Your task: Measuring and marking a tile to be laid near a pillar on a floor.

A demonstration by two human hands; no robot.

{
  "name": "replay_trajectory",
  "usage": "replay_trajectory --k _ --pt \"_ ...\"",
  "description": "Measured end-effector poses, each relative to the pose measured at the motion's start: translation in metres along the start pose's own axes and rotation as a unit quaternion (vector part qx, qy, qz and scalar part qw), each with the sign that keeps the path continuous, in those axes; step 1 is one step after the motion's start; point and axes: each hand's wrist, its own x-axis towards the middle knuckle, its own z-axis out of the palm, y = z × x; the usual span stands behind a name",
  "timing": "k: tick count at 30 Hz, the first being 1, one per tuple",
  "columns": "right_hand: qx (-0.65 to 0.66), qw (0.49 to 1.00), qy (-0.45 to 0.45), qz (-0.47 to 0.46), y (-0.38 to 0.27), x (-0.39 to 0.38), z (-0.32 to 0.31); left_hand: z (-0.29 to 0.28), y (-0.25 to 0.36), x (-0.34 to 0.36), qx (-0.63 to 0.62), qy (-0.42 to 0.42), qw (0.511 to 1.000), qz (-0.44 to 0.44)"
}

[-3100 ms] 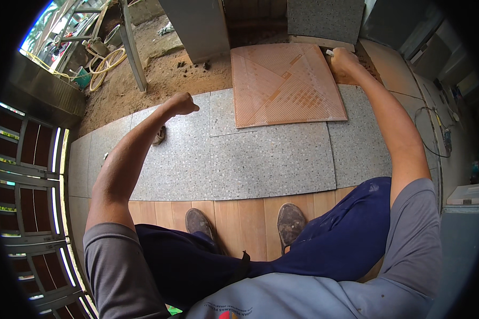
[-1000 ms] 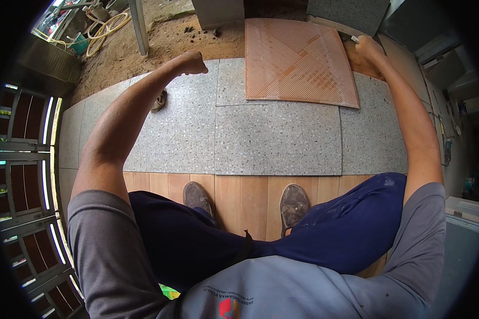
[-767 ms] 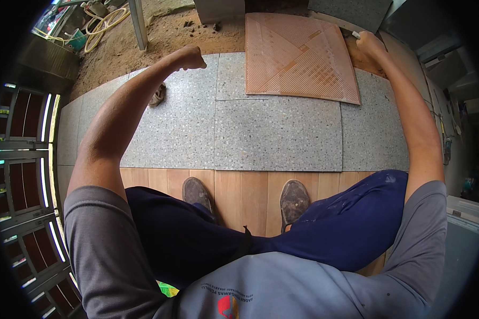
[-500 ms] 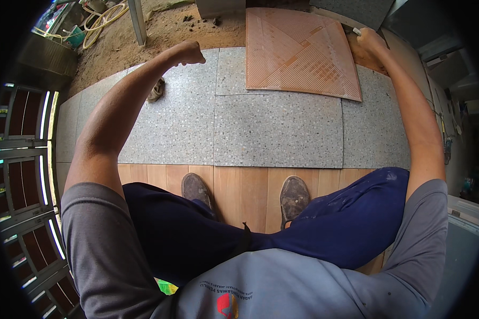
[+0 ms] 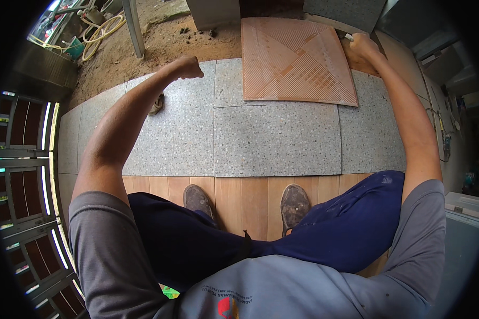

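Note:
My left hand point(image 5: 187, 67) is closed in a fist above the grey speckled floor tiles point(image 5: 173, 127). Its fingertips are hidden, so I cannot make out what it holds, if anything. My right hand point(image 5: 364, 47) is farther right, beside the far right corner of a reddish-brown tile point(image 5: 298, 64). Between its fingers it grips a small white stub point(image 5: 349, 37), too small to name. The reddish-brown tile has its ribbed back facing up and overlaps the grey tiles. Under my left forearm, a small brownish lump point(image 5: 157, 105), partly hidden, sits on the tiles.
Bare sandy soil point(image 5: 159, 40) with dark clods lies beyond the tiles. A metal post point(image 5: 133, 29) and a coiled yellowish hose point(image 5: 104, 34) are at the far left. A slatted metal gate point(image 5: 26, 165) lines the left. Wood-look flooring point(image 5: 245, 202) lies under my shoes.
The whole view has tilted slightly, so the tiles and soil appear lower in it. My hands keep nearly the same pose, and the reddish-brown tile stays in place.

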Motion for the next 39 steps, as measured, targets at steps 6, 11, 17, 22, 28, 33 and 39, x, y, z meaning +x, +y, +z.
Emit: replay_trajectory --k 6,11,17,22,28,33,39 --pt "0.001 1.0 -0.02 0.017 -0.001 -0.004 -0.01 0.0 0.001 0.002 -0.024 0.013 1.0 0.012" --pt "-0.008 1.0 -0.011 0.02 -0.014 -0.01 -0.02 0.0 0.001 0.0 0.011 0.015 1.0 0.026" --pt "-0.001 0.999 -0.021 0.043 -0.013 -0.018 -0.025 0.004 0.003 0.011 0.045 -0.01 0.998 0.042" --pt "0.009 0.999 -0.029 0.038 -0.015 -0.016 -0.025 0.012 -0.007 0.019 0.049 -0.003 0.997 0.056" --pt "0.004 0.999 -0.038 0.032 -0.013 -0.013 -0.021 0.012 -0.003 0.017 0.054 0.001 0.997 0.061" --pt "-0.006 0.999 -0.031 0.028 -0.01 -0.011 -0.018 0.008 0.002 0.017 0.053 -0.012 0.998 0.042" --pt "-0.005 0.999 -0.033 0.026 -0.006 -0.008 -0.015 0.011 -0.002 0.023 0.027 0.01 0.999 0.045"
